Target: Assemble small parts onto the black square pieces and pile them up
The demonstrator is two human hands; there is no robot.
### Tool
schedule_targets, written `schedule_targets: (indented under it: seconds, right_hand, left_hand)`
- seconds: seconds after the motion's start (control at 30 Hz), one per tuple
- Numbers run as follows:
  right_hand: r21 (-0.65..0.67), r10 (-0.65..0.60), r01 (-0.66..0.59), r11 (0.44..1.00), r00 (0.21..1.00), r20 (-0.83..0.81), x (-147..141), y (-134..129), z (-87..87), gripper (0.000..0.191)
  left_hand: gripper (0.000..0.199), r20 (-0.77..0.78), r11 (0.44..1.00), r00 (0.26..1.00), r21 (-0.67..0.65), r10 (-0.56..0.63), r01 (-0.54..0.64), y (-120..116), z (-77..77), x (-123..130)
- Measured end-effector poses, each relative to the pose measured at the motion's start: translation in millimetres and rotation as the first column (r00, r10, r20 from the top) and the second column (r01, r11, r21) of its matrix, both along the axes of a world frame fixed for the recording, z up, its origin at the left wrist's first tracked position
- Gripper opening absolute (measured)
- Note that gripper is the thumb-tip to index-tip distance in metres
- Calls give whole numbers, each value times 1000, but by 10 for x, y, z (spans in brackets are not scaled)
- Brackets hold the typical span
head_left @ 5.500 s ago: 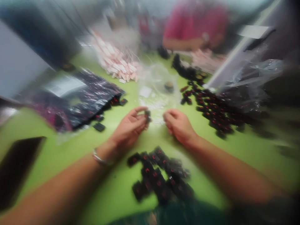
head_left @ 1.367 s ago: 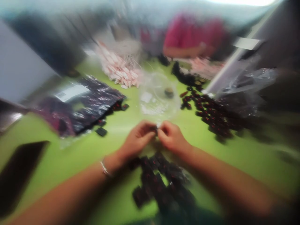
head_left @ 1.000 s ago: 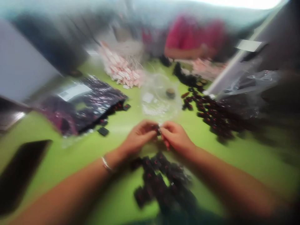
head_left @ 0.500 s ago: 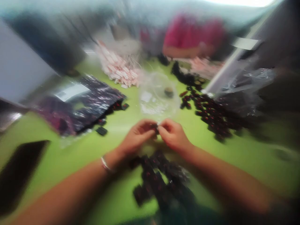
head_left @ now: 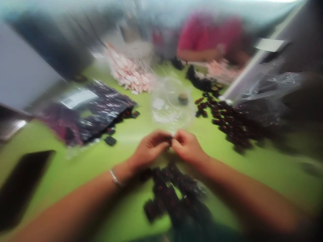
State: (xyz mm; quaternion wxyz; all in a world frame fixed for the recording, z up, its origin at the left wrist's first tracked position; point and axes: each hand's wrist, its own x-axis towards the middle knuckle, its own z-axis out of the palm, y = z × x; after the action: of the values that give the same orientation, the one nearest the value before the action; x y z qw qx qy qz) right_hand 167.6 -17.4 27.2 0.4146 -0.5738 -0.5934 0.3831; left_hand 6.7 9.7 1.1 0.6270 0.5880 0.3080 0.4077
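Observation:
My left hand (head_left: 152,148) and my right hand (head_left: 186,146) meet over the middle of the green table (head_left: 126,126). Between the fingertips of both is a small dark piece (head_left: 171,141), mostly covered by the fingers. Its exact kind is too blurred to make out. Each hand is closed in a pinch. Just beyond them lies a clear round plastic dish (head_left: 174,85) with small white parts (head_left: 165,116) and a dark round item (head_left: 183,98) in it. Below my wrists a loose heap of black pieces (head_left: 169,198) with red marks is spread out.
A clear bag of dark pieces (head_left: 101,107) lies at the left, a black flat object (head_left: 25,181) nearer me. Pink-white pieces (head_left: 132,79) are piled at the back. Dark red-marked parts (head_left: 229,124) and plastic film (head_left: 272,90) are right. A person in pink (head_left: 199,37) sits opposite.
The view has shifted very slightly. My hands stay together around the small dark piece, with the fingers of the right hand a little altered. The person opposite has moved an arm.

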Motion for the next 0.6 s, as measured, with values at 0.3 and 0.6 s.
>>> schedule_targets:
  seconds: [0.3,0.6]
  right_hand:
    - [-106,42,-55,993,992,-120,-8,17,-2,17]
    - [-162,234,-204,966,952,197,50,60,-12,16]
  left_hand:
    - [27,-51,999,998,-35,40,-42,45,42,25]
    - [51,-651,663,486,727,583,179,587,53,-420]
